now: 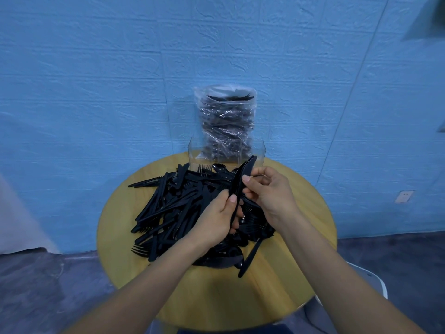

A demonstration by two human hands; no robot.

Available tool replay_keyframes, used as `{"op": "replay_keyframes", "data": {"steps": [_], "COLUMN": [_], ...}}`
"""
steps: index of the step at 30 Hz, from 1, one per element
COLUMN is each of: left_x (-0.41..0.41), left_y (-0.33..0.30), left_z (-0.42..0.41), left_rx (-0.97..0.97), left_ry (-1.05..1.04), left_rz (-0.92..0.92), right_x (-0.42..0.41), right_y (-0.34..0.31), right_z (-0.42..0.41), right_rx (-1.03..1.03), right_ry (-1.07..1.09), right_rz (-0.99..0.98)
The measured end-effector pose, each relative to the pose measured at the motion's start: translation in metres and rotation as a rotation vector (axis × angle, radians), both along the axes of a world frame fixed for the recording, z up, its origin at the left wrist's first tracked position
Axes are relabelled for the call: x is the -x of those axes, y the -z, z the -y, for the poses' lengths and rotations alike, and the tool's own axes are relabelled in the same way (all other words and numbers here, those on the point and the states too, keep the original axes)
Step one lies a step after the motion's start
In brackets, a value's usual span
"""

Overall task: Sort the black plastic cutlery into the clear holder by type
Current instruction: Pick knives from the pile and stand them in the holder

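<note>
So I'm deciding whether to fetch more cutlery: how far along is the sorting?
Barely started. The clear holder looks empty. Both hands work on knives: the left hand grips the handles, the right hand pinches higher up. Left: the whole cutlery pile on the round table, and a full bag behind the holder.

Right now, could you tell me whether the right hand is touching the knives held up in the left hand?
Touching. The head view shows the right hand pinching the knives near mid-length, while the left hand grips their handles.
</note>
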State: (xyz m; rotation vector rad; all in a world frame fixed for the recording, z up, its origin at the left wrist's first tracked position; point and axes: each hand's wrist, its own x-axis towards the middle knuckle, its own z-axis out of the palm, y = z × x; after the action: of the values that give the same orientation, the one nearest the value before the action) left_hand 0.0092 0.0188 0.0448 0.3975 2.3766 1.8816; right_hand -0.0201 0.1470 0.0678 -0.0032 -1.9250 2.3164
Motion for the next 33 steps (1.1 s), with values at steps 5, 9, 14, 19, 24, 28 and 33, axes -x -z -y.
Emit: {"op": "replay_keyframes", "data": {"steps": [5, 9, 14, 19, 24, 28, 33], "left_x": [0.002, 0.001, 0.001, -0.003, -0.003, 0.002, 0.009], "left_y": [-0.001, -0.001, 0.005, 0.007, 0.014, 0.016, 0.02], "left_z": [0.001, 0.0, 0.002, -0.002, -0.01, -0.019, -0.039], "left_rx": [0.019, 0.082, 0.267, 0.396, 0.464, 0.431, 0.473], "left_ry": [-0.001, 0.05, 0.073, 0.061, 0.053, 0.067, 0.113], "left_rz": [-0.036, -0.081, -0.199, -0.248, -0.297, -0.266, -0.226], "right_x": [0.0, 0.006, 0.007, 0.004, 0.001, 0.001, 0.012], "right_y": [-0.003, -0.008, -0.005, 0.003, 0.013, 0.022, 0.028], "right_z": [-0.003, -0.005, -0.001, -0.003, -0.01, -0.021, -0.032], "right_rx": [-0.088, -0.246, -0.579, -0.711, -0.677, -0.534, -0.57], "right_ry": [-0.04, 0.019, 0.107, 0.224, 0.235, 0.219, 0.354], "right_rz": [-0.037, -0.09, -0.259, -0.275, -0.185, -0.14, -0.152]}}
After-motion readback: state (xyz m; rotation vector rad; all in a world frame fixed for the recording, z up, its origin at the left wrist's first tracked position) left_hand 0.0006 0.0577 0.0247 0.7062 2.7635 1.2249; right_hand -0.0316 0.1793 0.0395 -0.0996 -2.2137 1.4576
